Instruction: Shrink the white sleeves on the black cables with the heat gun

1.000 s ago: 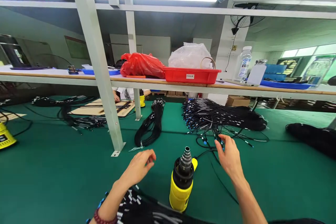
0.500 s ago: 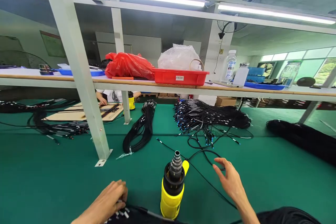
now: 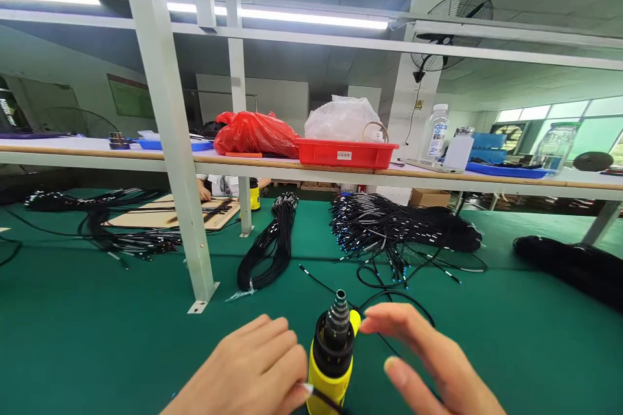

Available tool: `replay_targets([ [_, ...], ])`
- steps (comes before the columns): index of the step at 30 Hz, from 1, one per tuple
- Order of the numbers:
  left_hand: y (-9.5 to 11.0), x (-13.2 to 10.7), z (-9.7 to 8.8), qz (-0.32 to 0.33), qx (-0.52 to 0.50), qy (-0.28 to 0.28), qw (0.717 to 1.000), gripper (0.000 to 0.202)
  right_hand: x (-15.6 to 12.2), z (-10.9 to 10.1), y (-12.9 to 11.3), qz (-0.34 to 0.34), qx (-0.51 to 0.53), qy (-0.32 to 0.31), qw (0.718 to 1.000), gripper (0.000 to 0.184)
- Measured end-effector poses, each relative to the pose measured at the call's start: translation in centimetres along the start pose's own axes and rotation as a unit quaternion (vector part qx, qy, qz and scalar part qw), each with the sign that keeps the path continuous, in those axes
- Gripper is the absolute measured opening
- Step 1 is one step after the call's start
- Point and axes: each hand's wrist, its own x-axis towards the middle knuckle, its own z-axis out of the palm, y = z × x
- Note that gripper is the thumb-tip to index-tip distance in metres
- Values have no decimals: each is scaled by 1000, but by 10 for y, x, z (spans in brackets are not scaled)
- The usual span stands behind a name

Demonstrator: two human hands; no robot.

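Note:
A yellow and black heat gun (image 3: pixel 332 361) stands upright on the green mat, nozzle pointing up. My left hand (image 3: pixel 253 369) is just left of it, its fingers curled and pinching a thin black cable with a white tip against the gun's body. To the right of the gun, my right hand (image 3: pixel 423 360) hovers with its fingers stretched out and apart, holding nothing. A single black cable (image 3: pixel 370 301) loops on the mat behind the gun.
A big pile of black cables with blue tips (image 3: pixel 389 227) lies behind, a tied bundle (image 3: pixel 270 243) to its left. A white post (image 3: pixel 178 142) stands at left. A shelf carries a red tray (image 3: pixel 346 152). Another person's hand (image 3: pixel 203 191) works at a far board.
My left hand has risen from the cable bundle at the bottom edge with one cable and moved to the heat gun. My right hand has come closer to the gun.

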Motion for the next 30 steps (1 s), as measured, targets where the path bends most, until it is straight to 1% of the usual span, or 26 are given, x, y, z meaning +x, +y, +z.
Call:
replay_targets([
  [1, 6, 11, -2, 10, 15, -4, 1000, 21, 3, 4, -6, -20, 4, -46, 999, 35],
  [2, 9, 20, -3, 6, 20, -3, 1000, 20, 6, 7, -10, -30, 2, -90, 995, 35],
  [3, 12, 28, -3, 1, 15, 1, 1000, 20, 9, 10, -13, -28, -4, -127, 992, 31],
  [4, 13, 34, -4, -2, 3, 2, 1000, 20, 11, 11, -15, -18, -15, -151, 988, 25],
  [5, 13, 39, -4, -3, -15, 5, 1000, 20, 13, 11, -18, -4, -28, -162, 986, 20],
  [6, 13, 42, -4, -3, -35, 9, 999, 20, 14, 9, -20, 10, -40, -157, 987, 17],
  [9, 11, 45, -6, -16, -75, 29, 997, 16, 17, 1, -27, 25, -61, -106, 992, 18],
  [12, 9, 45, -5, -34, -81, 49, 995, 18, 24, -9, -35, 41, -80, -64, 994, 21],
  [16, 5, 47, 2, -104, -108, 30, 988, 25, 37, -18, -38, 52, -81, -65, 993, 20],
  [20, 1, 48, 12, -162, -159, 16, 974, 28, 44, -20, -29, 47, -48, -76, 995, 21],
  [25, -4, 48, 20, -203, -200, 18, 958, 33, 45, -16, -18, 69, -37, -53, 996, 21],
  [30, -4, 50, 21, -245, -249, 7, 937, 38, 44, -11, -14, 83, -41, -37, 995, 22],
])
